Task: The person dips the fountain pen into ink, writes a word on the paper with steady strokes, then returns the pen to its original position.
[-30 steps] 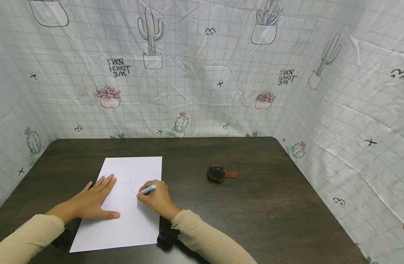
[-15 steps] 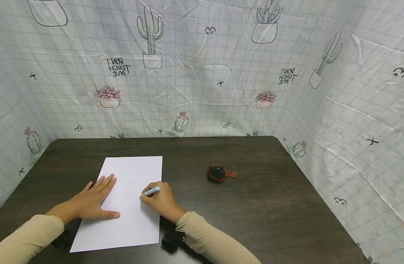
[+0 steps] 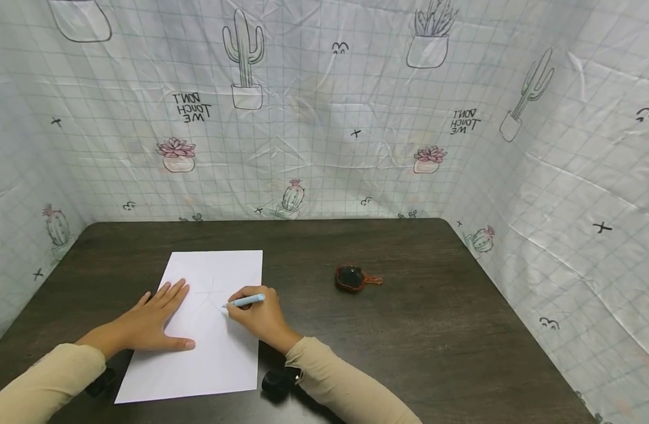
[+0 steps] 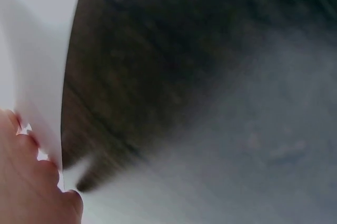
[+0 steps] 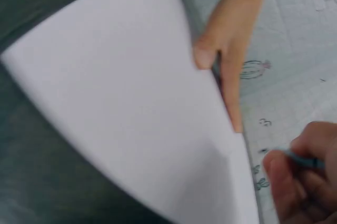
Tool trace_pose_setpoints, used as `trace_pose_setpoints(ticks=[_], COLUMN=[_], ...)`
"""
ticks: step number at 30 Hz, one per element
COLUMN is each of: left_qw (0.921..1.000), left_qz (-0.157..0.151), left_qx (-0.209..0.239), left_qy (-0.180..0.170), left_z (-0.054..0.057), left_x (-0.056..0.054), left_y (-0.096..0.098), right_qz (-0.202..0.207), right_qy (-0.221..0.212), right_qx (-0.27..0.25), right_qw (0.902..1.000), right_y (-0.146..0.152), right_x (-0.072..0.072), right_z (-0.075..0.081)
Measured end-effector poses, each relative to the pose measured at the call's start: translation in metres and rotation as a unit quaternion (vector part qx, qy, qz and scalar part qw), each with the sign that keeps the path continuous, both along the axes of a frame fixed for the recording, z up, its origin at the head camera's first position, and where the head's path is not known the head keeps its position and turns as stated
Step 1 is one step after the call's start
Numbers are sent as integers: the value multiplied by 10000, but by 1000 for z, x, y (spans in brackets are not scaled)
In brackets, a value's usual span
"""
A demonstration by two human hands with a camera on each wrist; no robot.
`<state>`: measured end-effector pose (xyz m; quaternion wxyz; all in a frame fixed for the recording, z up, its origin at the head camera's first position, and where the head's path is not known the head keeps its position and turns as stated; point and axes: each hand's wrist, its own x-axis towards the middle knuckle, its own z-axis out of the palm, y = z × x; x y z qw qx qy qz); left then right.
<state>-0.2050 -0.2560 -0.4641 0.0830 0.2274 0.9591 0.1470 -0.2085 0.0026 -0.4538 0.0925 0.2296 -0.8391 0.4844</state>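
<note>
A sheet of white paper (image 3: 197, 374) lies on the dark table with a few faint thin lines (image 3: 210, 291) crossing near its upper middle. Fingers spread, my left hand (image 3: 149, 327) rests flat on the sheet's left side; the right wrist view also shows this left hand (image 5: 231, 39). My right hand (image 3: 263, 318) pinches a light blue pen (image 3: 250, 300) between thumb and fingers, its tip at or just above the paper beside the lines. In the right wrist view, the fingers cover most of the pen (image 5: 305, 161).
A small orange-brown object with a dark face and short handle (image 3: 350, 277) lies on the table (image 3: 409, 335), right of the paper. A black device (image 3: 277, 384) sits at my right wrist. Printed cactus cloth (image 3: 324, 135) hangs behind the table and along its sides.
My right hand has shifted slightly right with the pen; the pen tip first went down and right along a line, then back up the sheet. My left hand has stayed in place.
</note>
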Motion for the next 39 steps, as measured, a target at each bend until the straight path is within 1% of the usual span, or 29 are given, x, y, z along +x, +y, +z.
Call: trace_pose_setpoints(ticks=[1, 4, 7, 9, 11, 16, 18, 21, 24, 28, 32, 36, 37, 39], left_qw=[10000, 10000, 10000, 10000, 9999, 9999, 9999, 9999, 9999, 9999, 9999, 9999, 9999, 9999], left_qz=[4, 14, -4, -26, -37, -68, -82, -95, -91, -104, -123, -105, -101, -98], left_qx=[27, 44, 32, 18, 7, 5, 17, 36, 25, -8, 1, 16, 19, 15], left_qy=[13, 16, -35, -81, -108, -93, -84, -84, -74, -38, -33, -50, -52, -52], left_z=[0, 0, 1, 2, 3, 3, 2, 1, 2, 1, 1, 2, 2, 2], left_x=[0, 1, 0, 0, -1, -1, -1, -1, 0, -1, -1, 0, 0, 0], left_y=[0, -1, 0, 1, 2, 1, 1, 1, 1, 0, 0, 1, 1, 1], right_qz=[89, 339, 356, 312, 247, 120, 102, 30, -65, -309, -587, -896, -966, -1107], right_qy=[20, -158, -310, -283, -167, 130, 156, 162, 251, 457, 522, 558, 647, 715], right_qx=[-223, -880, -1266, -1394, -1463, -1445, -1490, -1601, -1646, -1428, -1204, -842, -750, -462], right_qw=[9997, 9954, 9908, 9893, 9888, 9893, 9887, 9870, 9860, 9882, 9896, 9908, 9904, 9902], right_y=[0, 3, 10, 16, 22, 44, 55, 74, 94, 122, 148, 174, 182, 193], right_x=[-2, -9, -17, -23, -28, -28, -28, -33, -38, -42, -41, -38, -40, -37], right_z=[1, 9, 19, 26, 35, 67, 76, 81, 82, 83, 83, 79, 73, 72])
